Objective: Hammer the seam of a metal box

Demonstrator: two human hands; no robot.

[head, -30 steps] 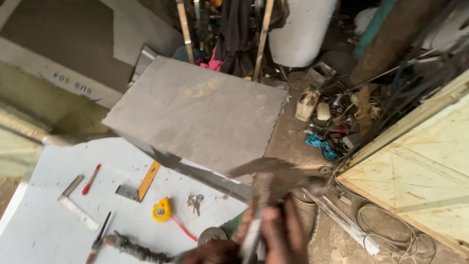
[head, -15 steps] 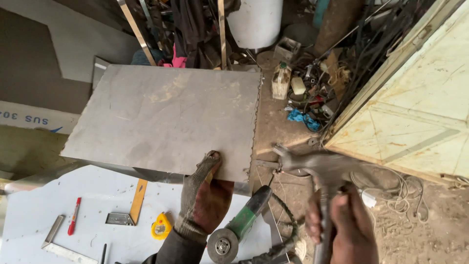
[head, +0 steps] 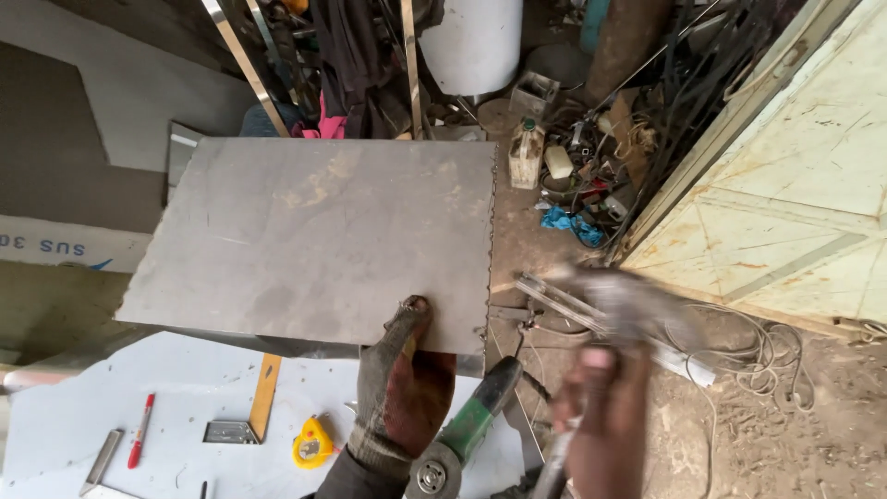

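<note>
My gloved left hand (head: pixel 399 383) grips the near edge of a large grey metal sheet (head: pixel 314 236), thumb on top, holding it tilted above the floor. The sheet's right edge is jagged. My bare right hand (head: pixel 602 416) is shut around the handle of a hammer (head: pixel 617 300), whose blurred head sits just right of the sheet's lower right corner. A green angle grinder (head: pixel 467 430) lies below, between my two hands.
A pale sheet on the floor (head: pixel 92 407) carries a red marker (head: pixel 141 430), a yellow tape measure (head: pixel 312 444) and a try square (head: pixel 249 411). Cluttered scrap, bottles and a white tank (head: pixel 476 42) stand behind. A pale green metal door (head: pixel 795 203) leans at right; cables (head: pixel 767 356) lie on dirt.
My left hand has slid up onto the sheet's near edge. The hammer in my right hand has swung up and toward the sheet's corner, now blurred. The view has shifted slightly.
</note>
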